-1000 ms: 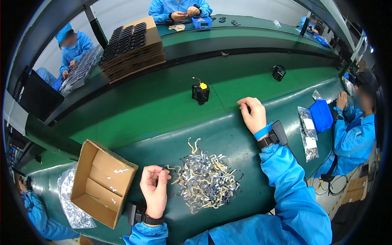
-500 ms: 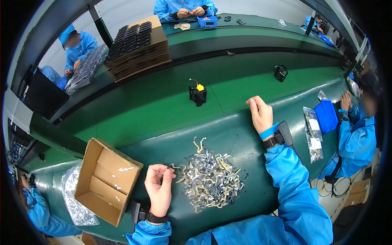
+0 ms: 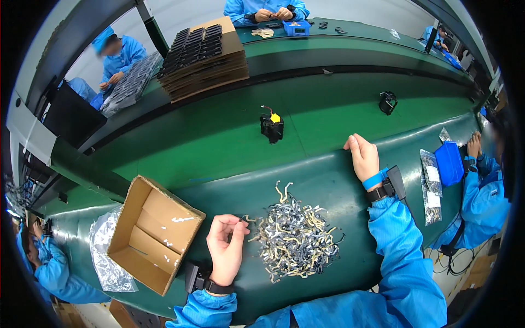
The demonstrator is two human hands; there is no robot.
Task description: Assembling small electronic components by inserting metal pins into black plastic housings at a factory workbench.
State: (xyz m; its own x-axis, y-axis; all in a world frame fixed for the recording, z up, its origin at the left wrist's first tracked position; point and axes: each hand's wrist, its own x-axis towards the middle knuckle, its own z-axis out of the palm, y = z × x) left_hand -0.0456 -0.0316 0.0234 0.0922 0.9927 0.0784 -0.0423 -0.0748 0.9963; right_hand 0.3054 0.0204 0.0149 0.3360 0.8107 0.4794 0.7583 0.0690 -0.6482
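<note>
A heap of short, bent strips (image 3: 298, 240), grey, white and cream and looking like small flexible cables, lies on the green bench mat. At its left edge is my left hand (image 3: 225, 246), thumb and forefinger pinched together. A small dark strip end shows by those fingertips; whether it is gripped is hard to make out. My right hand (image 3: 365, 158) rests near the bench's far edge, beyond the heap to the right. Its fingers are curled in with the thumb against them, and the inside of the grip is hidden.
Left of my left hand stands an open cardboard box (image 3: 158, 232) with a few white bits inside, beside a clear plastic bag (image 3: 104, 257). To the right lie filled bags (image 3: 431, 186) and a blue bin (image 3: 449, 164), near a co-worker's sleeve (image 3: 486, 202). Black devices (image 3: 272, 128) stand farther off.
The whole view has shifted, so the bench and both hands appear farther right. Relative to the heap, my hands have hardly moved; their fingers remain closed.
</note>
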